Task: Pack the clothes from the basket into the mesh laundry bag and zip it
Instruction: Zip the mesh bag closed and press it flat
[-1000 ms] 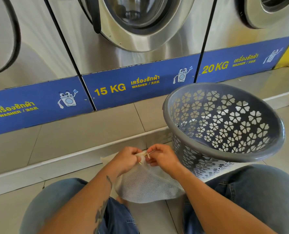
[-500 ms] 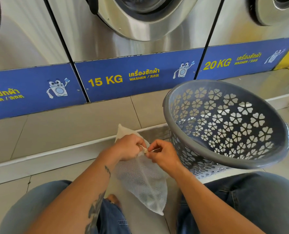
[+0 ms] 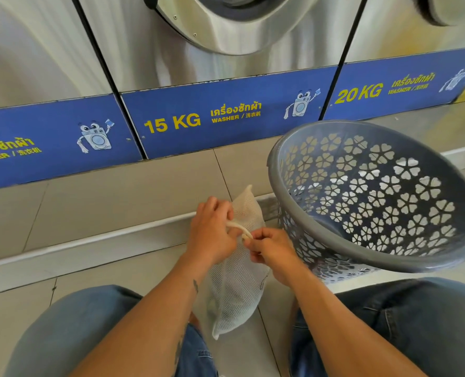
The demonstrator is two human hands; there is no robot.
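Two hands on the mesh laundry bag [image 3: 235, 284], held off the floor between the knees, just left of the basket [image 3: 285, 164]. Left hand [image 3: 212, 235] has a clenched grip on the bag's upper edge, with a cream cord or tape [image 3: 236, 227] running out from under its fingers. Right hand [image 3: 272, 250] pinches something small at the end of that cord, probably the zip pull, but it's too small to confirm. Bag looks stuffed, with bulges low down. The basket tilts toward the camera and the part of its inside that shows holds no clothes; the near wall hides the bottom front.

My read: packing done, closing step in progress.

Risks from here:
- Mesh or a garment corner snagging in the zip teeth. Cause: a full bag pushing fabric up into the track. Forcing it would jam the slider or tear the mesh.
- Track buckling. The bag hangs unsupported, so its weight pulls the opening out of line. The left grip needs to keep that edge taut, opposite the pull.
- Pinch slipping off the pull. Small tab, fingertip hold only.
- If the left grip lets go, the bag drops onto the tiled floor [image 3: 117, 270] and could spill through whatever gap remains.
- One item missed in the hidden part of the basket. Check before calling it done.

Can't tell how far the zip has run.
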